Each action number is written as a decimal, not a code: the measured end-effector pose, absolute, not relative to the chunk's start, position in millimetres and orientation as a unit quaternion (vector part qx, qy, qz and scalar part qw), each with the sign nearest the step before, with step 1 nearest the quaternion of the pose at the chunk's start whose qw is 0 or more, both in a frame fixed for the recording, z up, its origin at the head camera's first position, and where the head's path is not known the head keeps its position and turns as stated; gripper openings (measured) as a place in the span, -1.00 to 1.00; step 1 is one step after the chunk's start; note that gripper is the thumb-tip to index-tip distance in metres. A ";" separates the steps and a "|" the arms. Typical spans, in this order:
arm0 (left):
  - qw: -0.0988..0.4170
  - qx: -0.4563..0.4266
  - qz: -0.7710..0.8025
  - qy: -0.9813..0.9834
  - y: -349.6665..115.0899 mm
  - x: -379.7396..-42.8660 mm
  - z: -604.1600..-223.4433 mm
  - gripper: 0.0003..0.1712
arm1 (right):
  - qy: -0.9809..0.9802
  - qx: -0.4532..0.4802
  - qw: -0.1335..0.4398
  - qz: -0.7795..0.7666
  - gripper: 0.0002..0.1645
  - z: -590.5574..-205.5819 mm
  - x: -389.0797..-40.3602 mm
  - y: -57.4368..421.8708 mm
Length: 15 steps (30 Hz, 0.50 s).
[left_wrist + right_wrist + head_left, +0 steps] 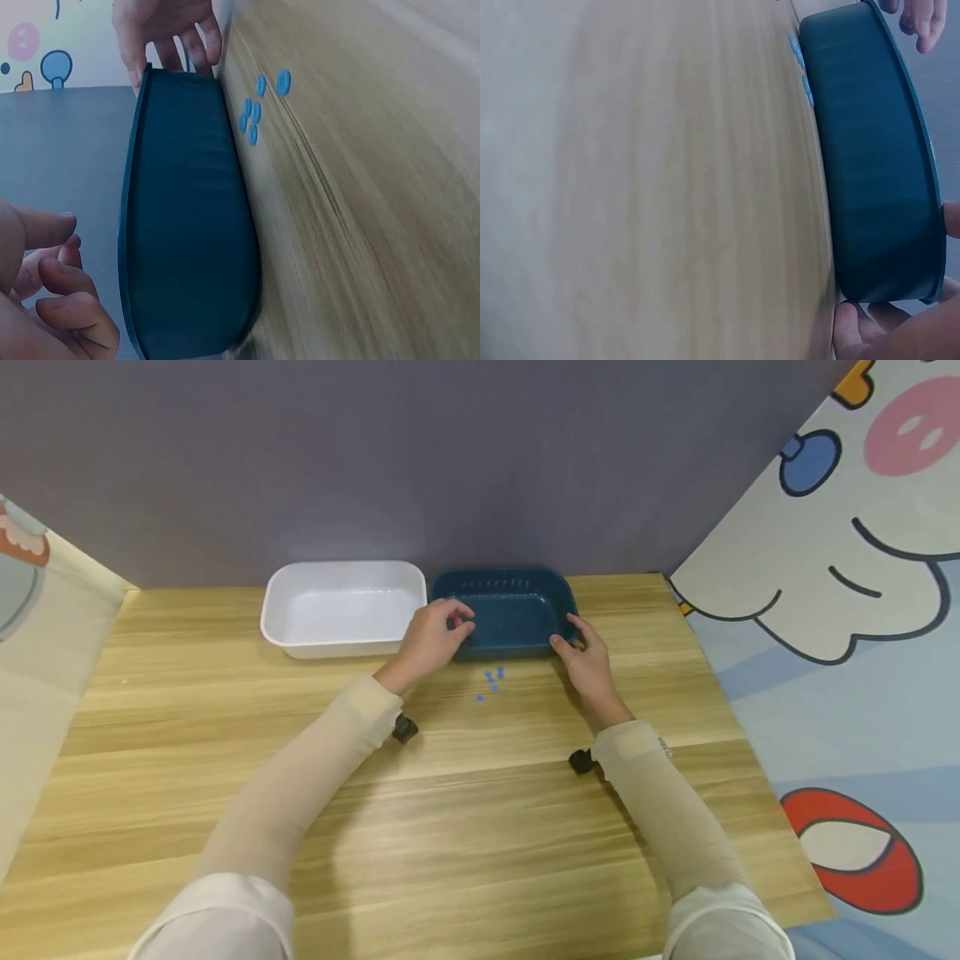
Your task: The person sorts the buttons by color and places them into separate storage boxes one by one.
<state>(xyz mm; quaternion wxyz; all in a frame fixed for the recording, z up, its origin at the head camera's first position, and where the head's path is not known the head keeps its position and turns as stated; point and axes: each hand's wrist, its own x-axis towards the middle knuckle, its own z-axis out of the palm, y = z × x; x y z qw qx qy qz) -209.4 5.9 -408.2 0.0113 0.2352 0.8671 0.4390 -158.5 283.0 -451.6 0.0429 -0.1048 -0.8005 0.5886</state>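
A dark teal plastic basin (512, 617) stands at the table's back edge. My left hand (433, 637) hovers over its left end, thumb and fingers curled towards each other; a small reddish spot shows between them in the head view, and I cannot tell whether it is a held thing. With my right hand (589, 670) I grip the basin's right end, thumb at the rim and the other fingers along the outside, as the right wrist view also shows. Several small flat blue discs (256, 112) lie on the wood just in front of the basin.
A white basin (341, 607) stands right beside the teal one, on its left. A grey panel (390, 460) rises behind both. Cartoon-printed walls (847, 610) flank the wooden table (480, 827). Black camera mounts (405, 727) stick out from both wrists.
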 end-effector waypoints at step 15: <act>-0.008 0.225 0.447 0.866 -12.9 -206.9 -405.2 -0.83 | -0.803 -0.104 0.044 0.585 -0.23 -453.2 -158.5 282.7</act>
